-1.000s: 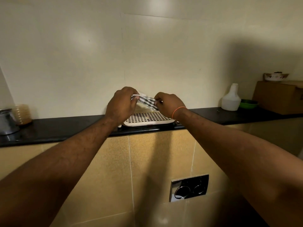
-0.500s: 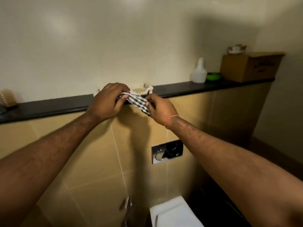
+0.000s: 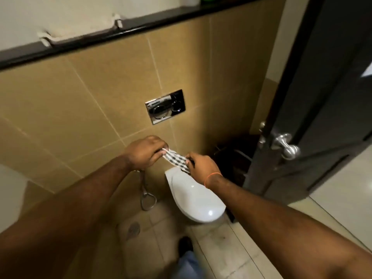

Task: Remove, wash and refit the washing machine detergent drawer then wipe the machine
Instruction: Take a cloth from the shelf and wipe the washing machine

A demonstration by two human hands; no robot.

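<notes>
checked cloth [image 3: 177, 159] stretched left to right, slanting down rightward — left hand [image 3: 146, 153] and right hand [image 3: 201, 167] gripping its ends

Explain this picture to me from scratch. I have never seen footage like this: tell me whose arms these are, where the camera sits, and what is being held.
There is no robot here. The camera is worn on a person's head and looks forward and down, so the two arms reaching in from the bottom are that person's own.

The left hand and the right hand each pinch one end of a small checked cloth, stretched between them. The right wrist wears a thin orange band.

Below the hands is a white toilet with its lid closed. On the tan tiled wall above it sits a chrome flush plate. A dark ledge runs along the top, with a white tray on it. To the right stands a dark door with a metal handle. A floor drain shows below.

No washing machine is in view.
</notes>
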